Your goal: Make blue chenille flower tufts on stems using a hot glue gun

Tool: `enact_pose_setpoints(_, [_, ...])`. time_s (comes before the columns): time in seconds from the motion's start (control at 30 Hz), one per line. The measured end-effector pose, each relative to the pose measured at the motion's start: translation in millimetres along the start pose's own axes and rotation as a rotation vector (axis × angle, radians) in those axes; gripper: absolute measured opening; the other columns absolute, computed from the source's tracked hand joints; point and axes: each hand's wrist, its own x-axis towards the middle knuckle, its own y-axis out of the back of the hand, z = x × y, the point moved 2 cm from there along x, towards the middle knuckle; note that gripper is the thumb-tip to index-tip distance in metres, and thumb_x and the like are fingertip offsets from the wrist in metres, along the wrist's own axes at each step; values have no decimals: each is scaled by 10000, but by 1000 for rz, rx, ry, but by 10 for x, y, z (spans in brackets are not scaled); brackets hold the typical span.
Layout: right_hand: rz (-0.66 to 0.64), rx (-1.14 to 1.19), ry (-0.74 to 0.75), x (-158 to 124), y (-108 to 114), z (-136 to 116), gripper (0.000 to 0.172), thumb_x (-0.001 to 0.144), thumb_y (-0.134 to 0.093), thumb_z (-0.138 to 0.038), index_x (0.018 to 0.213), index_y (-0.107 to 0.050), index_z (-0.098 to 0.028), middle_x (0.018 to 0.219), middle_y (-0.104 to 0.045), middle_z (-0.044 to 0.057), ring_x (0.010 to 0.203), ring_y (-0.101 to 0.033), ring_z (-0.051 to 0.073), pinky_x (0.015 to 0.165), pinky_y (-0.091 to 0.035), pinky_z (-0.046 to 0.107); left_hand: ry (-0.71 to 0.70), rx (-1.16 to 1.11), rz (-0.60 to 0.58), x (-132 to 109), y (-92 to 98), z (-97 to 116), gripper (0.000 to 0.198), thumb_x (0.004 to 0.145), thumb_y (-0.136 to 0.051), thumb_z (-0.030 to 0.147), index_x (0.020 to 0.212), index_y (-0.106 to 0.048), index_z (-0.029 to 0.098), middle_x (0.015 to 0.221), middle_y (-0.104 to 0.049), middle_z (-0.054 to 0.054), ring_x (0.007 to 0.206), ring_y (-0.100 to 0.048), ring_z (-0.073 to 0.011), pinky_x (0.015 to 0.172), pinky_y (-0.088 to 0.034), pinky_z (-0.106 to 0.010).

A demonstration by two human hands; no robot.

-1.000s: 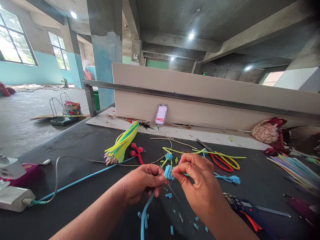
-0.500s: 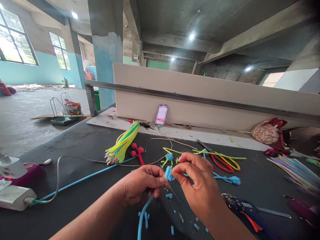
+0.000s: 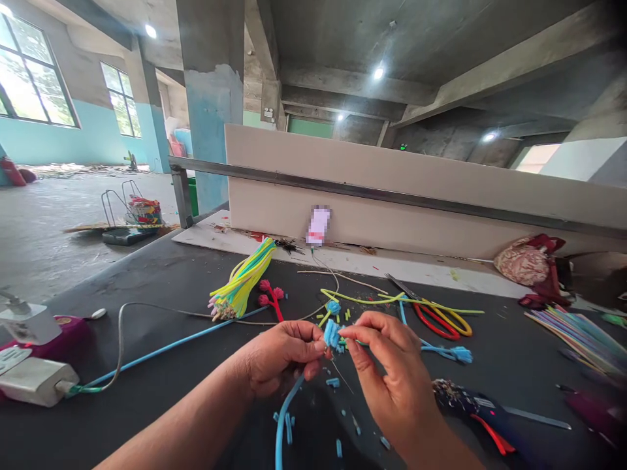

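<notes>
In the middle of the head view, my left hand (image 3: 287, 356) pinches a small blue pipe-cleaner flower (image 3: 331, 334) between thumb and fingers. A long blue pipe cleaner (image 3: 283, 421) hangs below this hand and curves toward the near edge. My right hand (image 3: 389, 362) is closed in a pinch at the flower's right side, thumb and forefinger touching it; whatever small bit lies between the tips is hidden. Just behind is another blue flower (image 3: 333, 307) on a yellow-green stem. Short blue cut pieces (image 3: 333, 382) lie scattered on the black tabletop below the hands.
Scissors (image 3: 435, 316) with red and yellow handles lie right of centre. Left of them are a bundle of yellow pipe cleaners (image 3: 245, 281) and a red flower branch (image 3: 272, 297). A dark tool (image 3: 475, 405) lies at right; a cable (image 3: 171, 310) crosses from a white adapter (image 3: 42, 378).
The view has shifted slightly. Both hands stay at the blue flower, with only small finger movements; the right fingertips have drawn a little to the right.
</notes>
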Motion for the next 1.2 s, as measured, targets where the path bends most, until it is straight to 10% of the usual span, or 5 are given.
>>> enact_pose_setpoints(0.23, [23,231,-215,-184,59,17,162,896,-429,-160,908,-566,-246,948,-539,34,902,-526,187,795,-379,336,-33,-37,138,34,86,38,198,707,-664,305,703,-549,144,471,-487,36,375,-340,-33,372,-155,-165])
enact_pose_setpoints(0.5, [-599,222,-188,-521,-362,-272,179,832,-540,-105,923,-583,-252,872,-654,-16,827,-578,150,821,-289,339,-46,-6,290,-71,229,258,177,692,-671,275,722,-544,156,484,-488,48,375,-339,-26,368,-165,-149])
enact_pose_setpoints(0.8, [-861,119,-328,-494,-640,-345,83,742,-632,-146,727,-620,-227,813,-669,-30,818,-579,143,797,-258,315,-74,76,191,-45,255,208,192,750,-624,333,755,-554,154,496,-488,42,382,-311,-29,382,-170,-170])
enact_pose_setpoints(1.2, [-714,63,-381,-426,-286,-74,183,905,-360,-198,768,-476,-235,688,-579,-7,707,-497,180,634,-403,283,-70,143,148,-50,225,204,234,732,-626,369,725,-531,155,493,-483,44,372,-297,-31,370,-109,-188])
